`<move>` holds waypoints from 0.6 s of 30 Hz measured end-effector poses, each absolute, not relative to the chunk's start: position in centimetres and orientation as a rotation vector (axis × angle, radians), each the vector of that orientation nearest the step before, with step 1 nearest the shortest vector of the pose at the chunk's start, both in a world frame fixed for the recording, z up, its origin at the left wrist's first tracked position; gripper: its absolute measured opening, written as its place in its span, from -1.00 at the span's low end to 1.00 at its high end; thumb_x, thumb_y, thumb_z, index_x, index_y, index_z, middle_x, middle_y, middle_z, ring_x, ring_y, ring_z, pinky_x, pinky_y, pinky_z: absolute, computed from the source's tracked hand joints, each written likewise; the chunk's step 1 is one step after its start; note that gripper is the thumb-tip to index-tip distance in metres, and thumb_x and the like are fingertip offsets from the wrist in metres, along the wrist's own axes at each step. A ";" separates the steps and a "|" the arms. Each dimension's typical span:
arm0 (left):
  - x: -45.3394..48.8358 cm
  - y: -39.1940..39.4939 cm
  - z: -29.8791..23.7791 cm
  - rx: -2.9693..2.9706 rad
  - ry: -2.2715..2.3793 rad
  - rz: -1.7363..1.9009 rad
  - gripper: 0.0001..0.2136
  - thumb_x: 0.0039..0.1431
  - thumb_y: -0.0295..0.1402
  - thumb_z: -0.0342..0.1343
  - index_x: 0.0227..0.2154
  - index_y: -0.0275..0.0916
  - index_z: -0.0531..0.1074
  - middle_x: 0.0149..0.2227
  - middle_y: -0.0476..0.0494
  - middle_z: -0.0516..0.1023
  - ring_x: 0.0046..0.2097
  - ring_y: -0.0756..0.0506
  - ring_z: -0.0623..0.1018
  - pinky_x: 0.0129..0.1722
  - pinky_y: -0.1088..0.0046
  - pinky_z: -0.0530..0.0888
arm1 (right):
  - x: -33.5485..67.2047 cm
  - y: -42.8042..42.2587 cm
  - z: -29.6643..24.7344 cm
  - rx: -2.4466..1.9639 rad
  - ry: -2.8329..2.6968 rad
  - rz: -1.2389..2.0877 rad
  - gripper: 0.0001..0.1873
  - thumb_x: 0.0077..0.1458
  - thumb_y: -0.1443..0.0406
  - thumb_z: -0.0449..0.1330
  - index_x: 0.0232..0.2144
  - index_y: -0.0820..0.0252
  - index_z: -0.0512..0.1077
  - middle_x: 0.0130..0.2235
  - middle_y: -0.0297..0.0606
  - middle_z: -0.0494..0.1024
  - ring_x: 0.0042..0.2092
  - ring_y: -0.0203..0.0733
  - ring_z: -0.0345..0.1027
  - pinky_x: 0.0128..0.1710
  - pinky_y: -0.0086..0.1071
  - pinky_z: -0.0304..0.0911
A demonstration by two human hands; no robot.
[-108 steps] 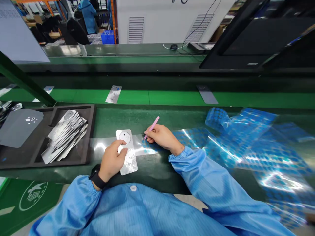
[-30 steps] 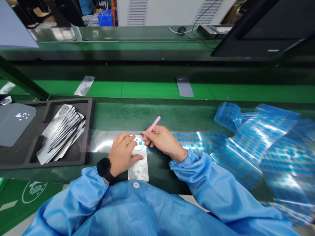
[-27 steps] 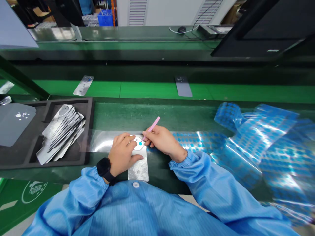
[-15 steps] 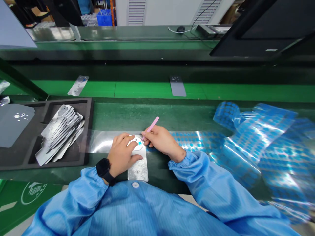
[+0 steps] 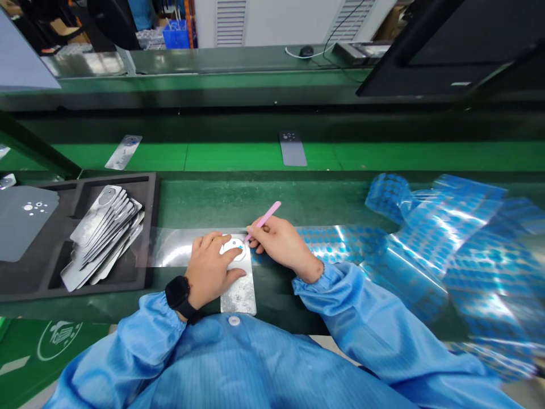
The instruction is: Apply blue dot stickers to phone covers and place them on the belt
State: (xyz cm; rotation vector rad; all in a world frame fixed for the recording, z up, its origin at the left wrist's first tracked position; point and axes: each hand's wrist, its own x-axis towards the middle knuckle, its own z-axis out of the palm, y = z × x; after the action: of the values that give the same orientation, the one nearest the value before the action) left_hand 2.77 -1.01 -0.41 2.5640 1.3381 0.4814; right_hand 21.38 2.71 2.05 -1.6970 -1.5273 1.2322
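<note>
My left hand holds a brushed silver metal plate flat on the bench, with fingers across its round white-ringed opening and the thumb on its face. My right hand grips pink tweezers, their tip at a small blue dot inside the opening. The tip and the dot nearly merge, so I cannot tell whether they touch. The plate lies across a transparent film strip that runs into a blue-dotted film sheet on my right.
A black foam tray at left holds a stack of silver plates and a grey plate. Single plates lie on the green conveyor belt beyond. A dark monitor overhangs the upper right.
The plate has turned from tilted to straight and sits nearer me under my left hand. My right hand has brought the tweezers over its opening. A blue dot now shows there.
</note>
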 end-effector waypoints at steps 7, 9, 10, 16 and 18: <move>2.9 -1.0 -1.0 2.532 1.374 0.532 -0.50 -0.07 -0.15 0.36 -0.09 -0.26 0.39 -0.05 -0.29 0.51 0.06 -0.32 0.39 -0.04 0.05 0.31 | 21.9 -0.4 1.6 -1.337 -2.369 0.475 -0.76 0.09 0.46 0.01 -0.30 0.25 0.47 -0.22 -0.09 0.50 -0.22 -0.15 0.42 -0.19 -0.31 0.34; 2.9 -1.0 -1.3 2.525 1.378 0.563 -0.49 -0.06 -0.16 0.35 -0.08 -0.25 0.36 -0.07 -0.28 0.51 0.06 -0.31 0.39 -0.03 0.06 0.30 | 21.5 -1.0 1.2 -1.429 -2.569 0.433 -0.75 0.13 0.42 0.04 -0.22 0.23 0.49 -0.19 -0.10 0.49 -0.26 -0.16 0.41 -0.25 -0.34 0.33; 2.9 -1.0 -1.4 2.523 1.376 0.580 -0.50 -0.05 -0.16 0.35 -0.08 -0.24 0.34 -0.07 -0.28 0.51 0.06 -0.31 0.40 -0.03 0.07 0.30 | 21.3 -1.2 1.1 -1.472 -2.626 0.407 -0.75 0.16 0.38 0.05 -0.18 0.21 0.49 -0.17 -0.09 0.49 -0.27 -0.17 0.41 -0.27 -0.35 0.32; 2.9 -1.0 -1.9 2.504 1.361 0.684 -0.49 -0.02 -0.20 0.33 -0.07 -0.26 0.27 -0.08 -0.29 0.51 0.03 -0.31 0.42 -0.08 0.10 0.31 | 21.0 -1.5 1.0 -1.500 -2.684 0.428 -0.73 0.21 0.37 0.03 -0.15 0.20 0.50 -0.11 -0.09 0.50 -0.20 -0.12 0.42 -0.22 -0.32 0.32; 2.9 -1.0 -2.0 2.487 1.375 0.678 -0.47 -0.03 -0.20 0.34 -0.06 -0.26 0.26 -0.08 -0.29 0.50 0.03 -0.31 0.43 -0.07 0.09 0.31 | 21.0 -1.3 1.2 -1.515 -2.672 0.469 -0.72 0.23 0.33 0.02 -0.11 0.22 0.48 -0.10 -0.07 0.49 -0.18 -0.09 0.42 -0.21 -0.29 0.33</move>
State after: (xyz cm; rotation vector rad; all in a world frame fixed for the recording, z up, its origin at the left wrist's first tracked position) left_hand 2.94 -1.01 -1.99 2.4868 1.3750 0.6780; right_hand 20.98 -1.35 1.21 -1.5146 -2.6717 0.4689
